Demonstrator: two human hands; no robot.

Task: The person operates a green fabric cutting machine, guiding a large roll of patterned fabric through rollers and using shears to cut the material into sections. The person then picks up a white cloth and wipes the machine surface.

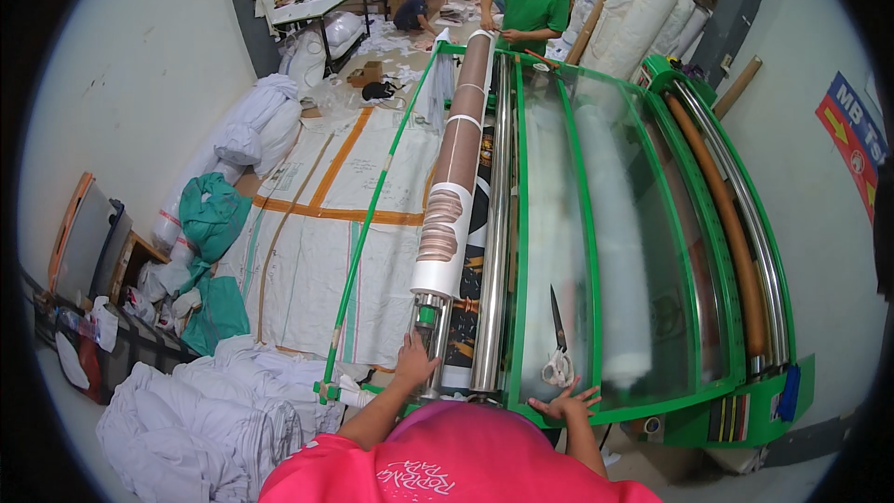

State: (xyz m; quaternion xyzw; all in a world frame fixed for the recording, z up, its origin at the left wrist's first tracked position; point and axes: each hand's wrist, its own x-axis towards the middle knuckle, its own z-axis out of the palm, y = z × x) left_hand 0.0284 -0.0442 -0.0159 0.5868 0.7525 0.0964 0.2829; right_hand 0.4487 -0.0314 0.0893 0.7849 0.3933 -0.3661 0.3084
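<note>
Already wound, the paper roll (463, 135) lies beyond the left hand (414, 363), whose fingers touch a metal bar (441, 332), grip unclear. Scissors (558, 369) lie untouched beyond the spread fingers of the right hand (566, 406).

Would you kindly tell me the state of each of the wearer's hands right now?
Left hand: on the metal shaft; whether it grips cannot be told.
Right hand: open, spread, holding nothing, at the green frame.
</note>
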